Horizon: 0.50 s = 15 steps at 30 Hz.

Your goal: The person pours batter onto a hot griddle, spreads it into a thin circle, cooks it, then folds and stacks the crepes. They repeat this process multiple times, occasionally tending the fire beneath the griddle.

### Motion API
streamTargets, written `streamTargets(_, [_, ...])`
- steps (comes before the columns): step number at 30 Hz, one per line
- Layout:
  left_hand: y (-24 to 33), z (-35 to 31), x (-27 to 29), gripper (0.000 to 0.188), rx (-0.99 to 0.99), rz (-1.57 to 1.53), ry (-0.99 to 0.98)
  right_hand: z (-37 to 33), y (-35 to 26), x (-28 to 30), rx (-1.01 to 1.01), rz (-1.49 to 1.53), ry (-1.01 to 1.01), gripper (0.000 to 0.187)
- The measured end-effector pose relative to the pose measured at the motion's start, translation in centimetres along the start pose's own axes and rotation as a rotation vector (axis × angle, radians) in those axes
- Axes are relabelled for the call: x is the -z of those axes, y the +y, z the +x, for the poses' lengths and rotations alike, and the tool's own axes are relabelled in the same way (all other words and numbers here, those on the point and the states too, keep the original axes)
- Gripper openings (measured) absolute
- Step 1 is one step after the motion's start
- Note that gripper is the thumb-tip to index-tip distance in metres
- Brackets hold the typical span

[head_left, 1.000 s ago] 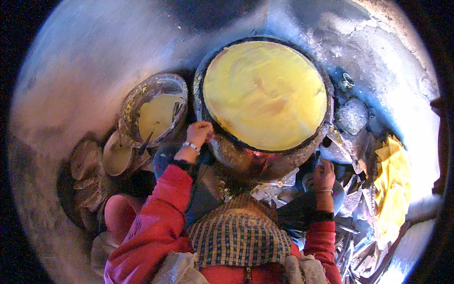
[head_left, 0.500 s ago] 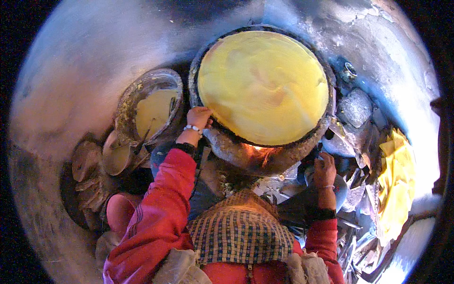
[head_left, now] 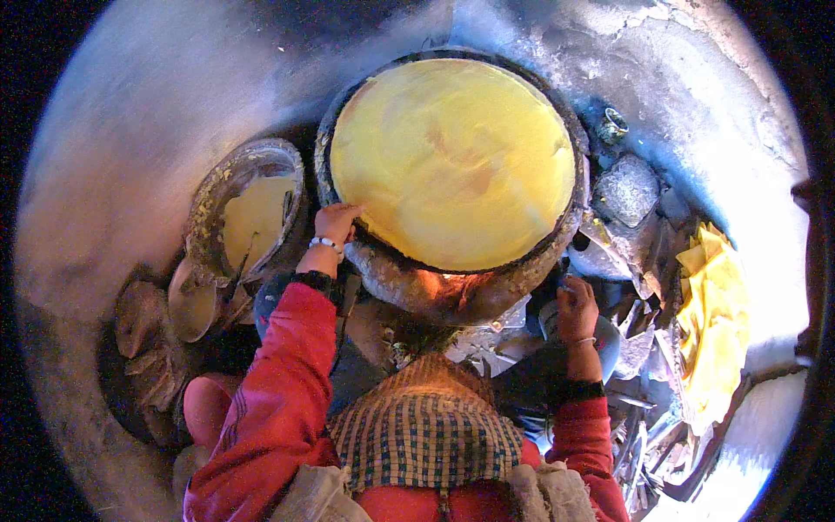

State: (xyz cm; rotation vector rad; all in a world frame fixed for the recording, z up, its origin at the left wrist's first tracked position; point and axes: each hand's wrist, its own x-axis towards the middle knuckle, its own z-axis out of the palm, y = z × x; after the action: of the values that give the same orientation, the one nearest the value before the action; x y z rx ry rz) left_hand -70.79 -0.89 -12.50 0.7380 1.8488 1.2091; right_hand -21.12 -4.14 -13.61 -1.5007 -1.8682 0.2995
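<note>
Left grip (head_left: pixel 337 223), closure and hold unclear, meets a round yellow flatbread (head_left: pixel 452 165) faintly streaked brown.

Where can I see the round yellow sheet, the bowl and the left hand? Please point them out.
Round yellow sheet (head_left: pixel 454 165): head view, middle of its top surface.
Bowl (head_left: pixel 209 198): head view, left side of its crusted wall.
Left hand (head_left: pixel 337 222): head view, back of the hand.

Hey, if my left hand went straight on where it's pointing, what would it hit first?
Most likely the yellow flatbread. Your left hand has its fingertips right at the near-left edge; whether they touch it or hover just above is unclear.
</note>
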Motion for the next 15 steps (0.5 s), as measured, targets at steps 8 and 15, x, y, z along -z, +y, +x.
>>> streamTargets(8, [-0.5,0.1,-1.6,0.027,-0.113,-0.361,0.063,14.7,-2.3,0.1,0.132,0.054,0.127,0.017])
streamTargets(15, [1.6,0.2,-0.2,0.026,-0.012,-0.229,-0.005,33.2,-2.3,-7.3,0.012,-0.336,0.035,0.024])
